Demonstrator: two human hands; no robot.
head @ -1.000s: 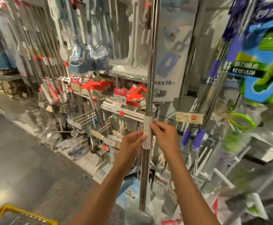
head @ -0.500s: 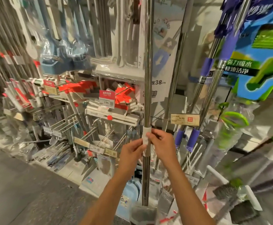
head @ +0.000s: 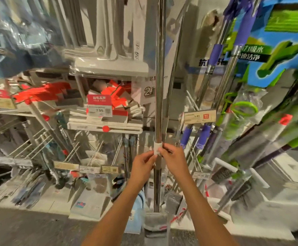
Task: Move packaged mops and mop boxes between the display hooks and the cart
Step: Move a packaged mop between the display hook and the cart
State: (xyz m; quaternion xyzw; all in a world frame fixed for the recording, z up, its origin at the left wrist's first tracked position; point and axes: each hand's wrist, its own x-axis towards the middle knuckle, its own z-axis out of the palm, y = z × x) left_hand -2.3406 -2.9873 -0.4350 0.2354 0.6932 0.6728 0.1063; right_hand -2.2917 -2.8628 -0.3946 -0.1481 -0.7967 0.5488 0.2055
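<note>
You hold a steel-handled mop [head: 159, 86] upright in front of the display, its handle running from the top of the view down to a grey head [head: 155, 225] near the floor. Your left hand [head: 142, 166] pinches the white sleeve [head: 157, 148] wrapped round the handle from the left, fingertips pressed on it. Your right hand [head: 174, 159] grips the same sleeve from the right, fingers curled round the handle. The view is blurred, so the exact finger contact is uncertain. Behind the handle hangs a white mop box [head: 144, 50]. To the right hang purple-grip mops [head: 215, 55] and a yellow price tag [head: 200, 115]. To the left sits a red price tag [head: 99, 107].
</note>
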